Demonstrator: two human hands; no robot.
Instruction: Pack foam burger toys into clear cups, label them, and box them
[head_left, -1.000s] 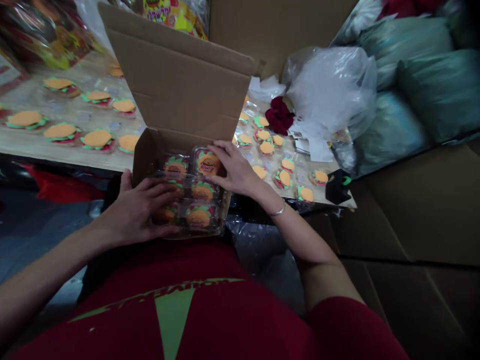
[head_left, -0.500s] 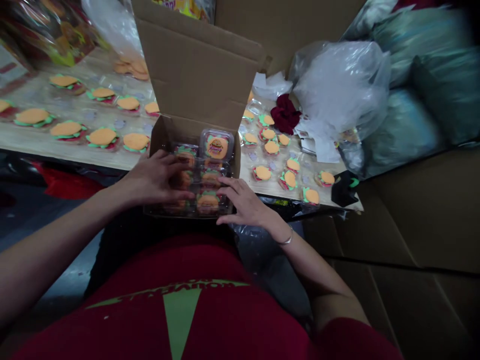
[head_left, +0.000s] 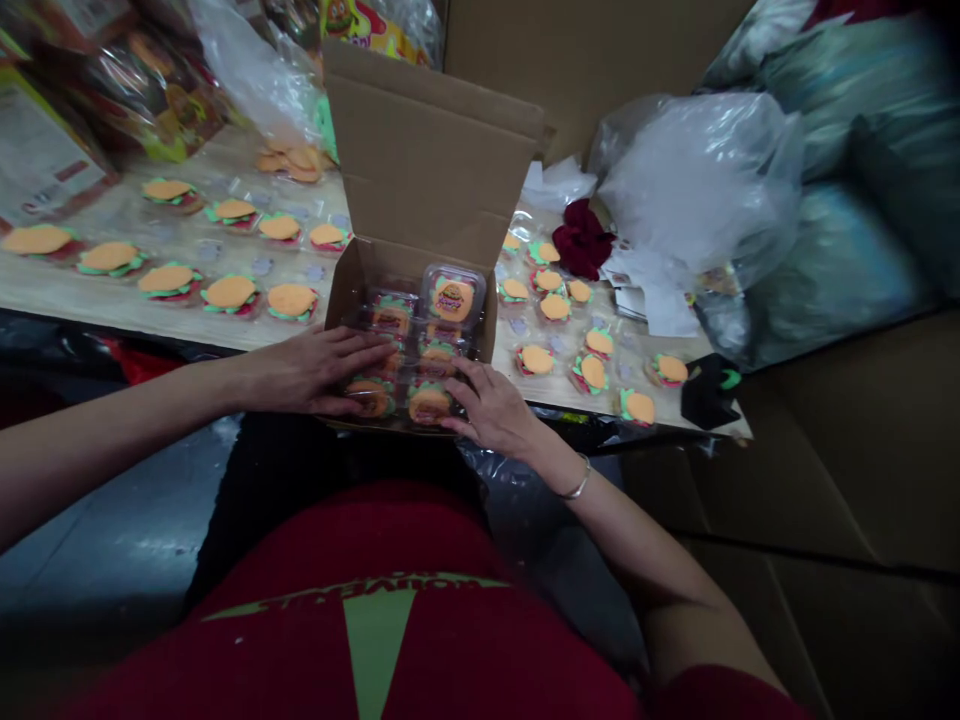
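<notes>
At the near side of my feed, I log a red fabric shirt [head_left: 465,640] with a green print. Just beyond it, the left hand [head_left: 319,370] is open, its fingers extended over the left column of packs [head_left: 373,398]. The right hand [head_left: 491,405] has part-bent fingers at the near right pack [head_left: 430,403]; I cannot tell whether it grips.

The packs, clear rigid plastic, sit in two columns inside the cardboard box [head_left: 435,150], between the hands and beyond them. The far right pack [head_left: 452,297] shows a glossy, rounded-square top. The box is matte brown, its creased lid raised. Beyond, burger-shaped pieces [head_left: 291,300] with smooth orange tops and ruffled green edges cover the pale table [head_left: 75,296]. Farther off, I note crumpled dark-red cloth [head_left: 583,240] and a translucent bag [head_left: 705,165].
</notes>
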